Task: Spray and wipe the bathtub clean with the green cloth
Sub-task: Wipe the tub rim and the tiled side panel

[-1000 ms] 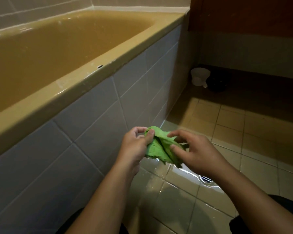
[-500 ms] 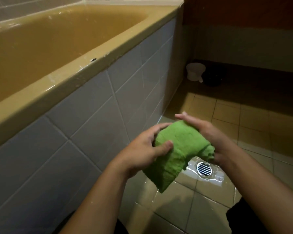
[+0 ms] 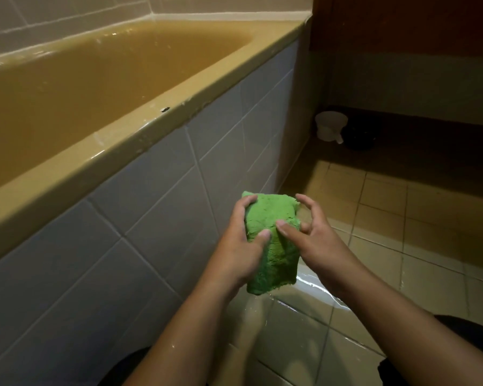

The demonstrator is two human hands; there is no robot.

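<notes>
A folded green cloth (image 3: 271,235) hangs between both hands over the wet floor, low in the middle of the view. My left hand (image 3: 239,246) grips its left edge, thumb on the front and fingers curled over the top. My right hand (image 3: 313,238) pinches its right side with the thumb pressed on the front and the fingers curled behind. The mustard-yellow bathtub (image 3: 140,135) runs along the left, its rim above and left of the hands. No spray bottle is in view.
Grey tiles (image 3: 140,207) face the tub's side. The tan tiled floor (image 3: 418,240) is wet below the hands. A white plastic scoop (image 3: 329,126) and a dark round object (image 3: 359,136) sit in the far corner by the wall.
The cloth went from a bunched strip to a folded pad. My right hand came off its top and now pinches its right side. The floor drain seen earlier is hidden.
</notes>
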